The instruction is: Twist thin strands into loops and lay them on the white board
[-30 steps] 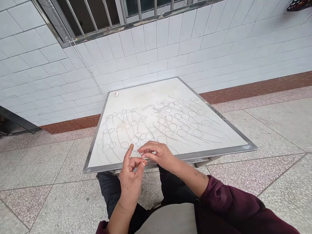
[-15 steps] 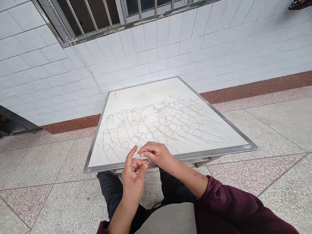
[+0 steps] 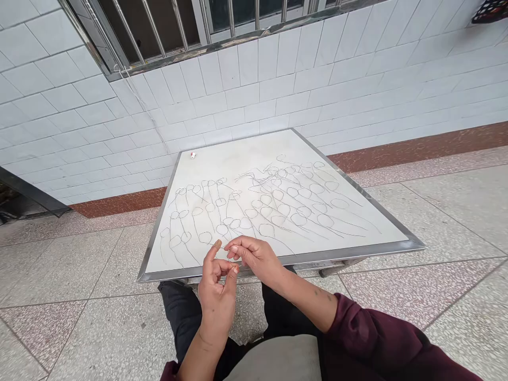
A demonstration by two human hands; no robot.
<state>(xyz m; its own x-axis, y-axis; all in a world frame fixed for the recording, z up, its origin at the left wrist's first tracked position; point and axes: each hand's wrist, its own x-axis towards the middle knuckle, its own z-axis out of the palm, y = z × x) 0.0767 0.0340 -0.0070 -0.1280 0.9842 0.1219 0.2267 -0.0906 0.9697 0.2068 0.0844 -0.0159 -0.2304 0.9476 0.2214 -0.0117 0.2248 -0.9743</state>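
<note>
Over the near edge of the white table (image 3: 222, 153), my left hand (image 3: 217, 286) pinches something thin, like a wire, between thumb and a bent finger, with its index finger raised. Close beside it on the right, my right hand (image 3: 254, 256) has thumb and fingertips pinched on the same thin piece, which is barely visible between the hands. Many thin dark wires, each with a round loop (image 3: 266, 230) and a long tail, lie spread across the tabletop. Several overlap in a tangled group (image 3: 262, 177) near the middle.
A small white and red object (image 3: 193, 155) lies at the table's far left corner. Behind the table stands a white tiled wall (image 3: 238, 106) with a barred window (image 3: 166, 26). Black-trousered legs are under the near edge, above a speckled tile floor (image 3: 119, 328).
The fingers of my right hand have shifted slightly, and the thin piece trailing below it no longer shows. The whole view has moved a little. My left hand keeps its pinch.
</note>
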